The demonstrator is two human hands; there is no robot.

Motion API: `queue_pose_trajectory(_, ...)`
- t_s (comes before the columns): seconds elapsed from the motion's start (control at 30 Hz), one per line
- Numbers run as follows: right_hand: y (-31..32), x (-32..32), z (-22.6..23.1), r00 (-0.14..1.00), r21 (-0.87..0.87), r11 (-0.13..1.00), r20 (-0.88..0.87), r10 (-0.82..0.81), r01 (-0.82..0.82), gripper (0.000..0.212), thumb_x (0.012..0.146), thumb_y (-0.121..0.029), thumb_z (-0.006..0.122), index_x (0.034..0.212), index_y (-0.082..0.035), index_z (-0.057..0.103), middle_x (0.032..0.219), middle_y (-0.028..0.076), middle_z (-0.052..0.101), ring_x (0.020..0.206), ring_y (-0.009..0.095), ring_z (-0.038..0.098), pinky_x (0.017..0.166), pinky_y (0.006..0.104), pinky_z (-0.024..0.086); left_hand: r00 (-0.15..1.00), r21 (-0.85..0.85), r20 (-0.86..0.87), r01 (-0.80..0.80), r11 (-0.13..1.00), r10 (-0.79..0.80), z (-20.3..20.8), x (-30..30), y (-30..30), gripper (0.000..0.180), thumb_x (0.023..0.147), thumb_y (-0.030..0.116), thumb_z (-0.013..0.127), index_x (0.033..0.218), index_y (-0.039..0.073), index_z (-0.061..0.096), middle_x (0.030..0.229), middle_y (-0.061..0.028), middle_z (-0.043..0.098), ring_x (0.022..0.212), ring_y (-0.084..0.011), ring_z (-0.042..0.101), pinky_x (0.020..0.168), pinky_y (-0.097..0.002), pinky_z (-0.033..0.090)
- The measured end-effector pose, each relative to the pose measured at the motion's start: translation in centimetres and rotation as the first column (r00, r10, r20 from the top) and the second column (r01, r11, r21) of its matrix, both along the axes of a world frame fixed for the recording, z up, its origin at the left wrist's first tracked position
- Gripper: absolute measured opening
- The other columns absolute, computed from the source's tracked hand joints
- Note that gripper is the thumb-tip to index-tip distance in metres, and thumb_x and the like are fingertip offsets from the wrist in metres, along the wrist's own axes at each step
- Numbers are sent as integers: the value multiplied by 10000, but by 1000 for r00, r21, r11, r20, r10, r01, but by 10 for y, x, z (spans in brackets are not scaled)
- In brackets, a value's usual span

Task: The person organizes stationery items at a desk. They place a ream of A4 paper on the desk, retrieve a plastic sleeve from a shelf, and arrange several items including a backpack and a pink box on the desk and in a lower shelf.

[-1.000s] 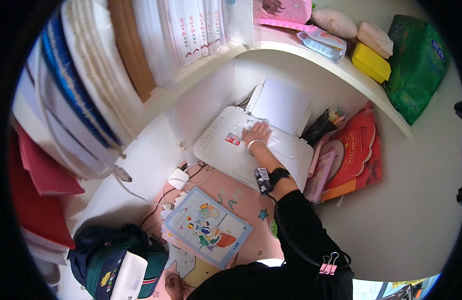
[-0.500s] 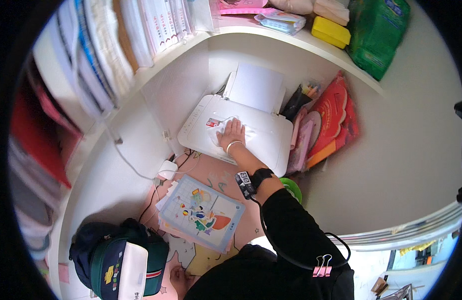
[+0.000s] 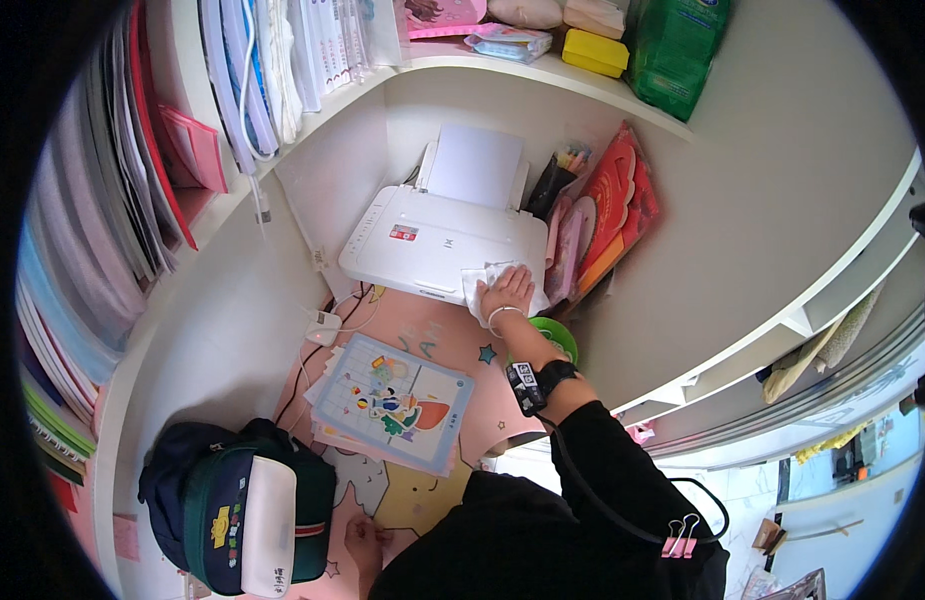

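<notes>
My right hand (image 3: 508, 289) presses a thin white wipe (image 3: 474, 284) onto the front right corner of the white printer (image 3: 437, 235). Its fingers lie over the wipe, which sticks out on both sides of them. The printer's lid is down, and blank paper (image 3: 474, 165) leans in its rear feeder. Down by the lower edge, my left hand (image 3: 363, 545) rests on the pink patterned desk mat (image 3: 422, 325) with fingers curled in and nothing visible in them. Between my arms and the printer lies a stack of papers topped by a blue-bordered picture sheet (image 3: 392, 402).
A dark backpack (image 3: 232, 510) stands at the lower left, beside a white plug adapter (image 3: 323, 328) with cables. Right of the printer are a black pen holder (image 3: 552, 185), red folders (image 3: 617, 205) and a green bin (image 3: 555, 338). Shelves with books (image 3: 327, 45) curve overhead.
My right hand has slid from the middle of the printer lid to its front right corner, taking the wipe along. The head view has shifted. My left hand stays on the desk.
</notes>
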State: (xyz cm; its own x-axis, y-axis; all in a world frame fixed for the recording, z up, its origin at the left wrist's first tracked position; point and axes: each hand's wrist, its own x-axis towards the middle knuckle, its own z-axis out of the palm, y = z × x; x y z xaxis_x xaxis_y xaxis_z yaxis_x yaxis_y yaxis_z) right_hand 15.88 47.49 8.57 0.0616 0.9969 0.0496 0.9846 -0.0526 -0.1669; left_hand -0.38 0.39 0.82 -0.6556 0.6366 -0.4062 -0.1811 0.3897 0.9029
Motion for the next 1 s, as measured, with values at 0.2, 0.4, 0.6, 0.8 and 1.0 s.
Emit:
queue_pose_trajectory(0.2, 33, 6, 4, 1000, -49, 999, -10, -5, 4, 765, 859, -502, 299, 1360, 51, 130, 1438, 221, 67, 1339, 338, 35, 1074, 441, 44, 990, 0, -132, -45, 999, 44, -13, 0, -3, 94, 883, 50, 443, 924, -21, 490, 657, -105, 548, 444, -144, 530, 434, -254, 454)
queue_pose_trajectory(0.4, 89, 14, 11, 998, -78, 997, -54, -21, 17, 730, 874, -479, 272, 1370, 35, 122, 1453, 181, 47, 1348, 302, 10, 1080, 408, 19, 941, -254, -334, -41, 966, -48, -35, -10, -6, 182, 858, 102, 480, 973, -37, 507, 760, -119, 558, 624, -167, 523, 533, -282, 440)
queue_pose_trajectory(0.6, 143, 17, 8, 993, -49, 998, -104, -48, 43, 712, 876, -461, 276, 1367, 36, 136, 1451, 177, 68, 1347, 297, 32, 1081, 401, 33, 961, 41, 52, -273, 961, 271, -16, 2, 6, 92, 854, 91, 523, 913, 21, 531, 656, -51, 505, 516, -120, 448, 440, -237, 364)
queue_pose_trajectory(0.8, 178, 20, 11, 996, -83, 996, -72, -45, 39, 701, 871, -458, 305, 1372, 10, 159, 1454, 158, 86, 1348, 274, 54, 1082, 388, 50, 952, -38, 81, -293, 955, 295, -10, -4, 10, 130, 848, 101, 538, 946, 17, 545, 700, -49, 527, 574, -128, 469, 516, -251, 397)
queue_pose_trajectory(1.0, 182, 22, 9, 991, -54, 996, -112, -71, 66, 703, 866, -452, 328, 1375, 2, 157, 1455, 151, 92, 1350, 263, 53, 1084, 375, 45, 956, -46, 82, -278, 959, 281, -4, -5, 14, 134, 849, 104, 537, 950, 16, 549, 713, -48, 532, 592, -129, 475, 537, -253, 404)
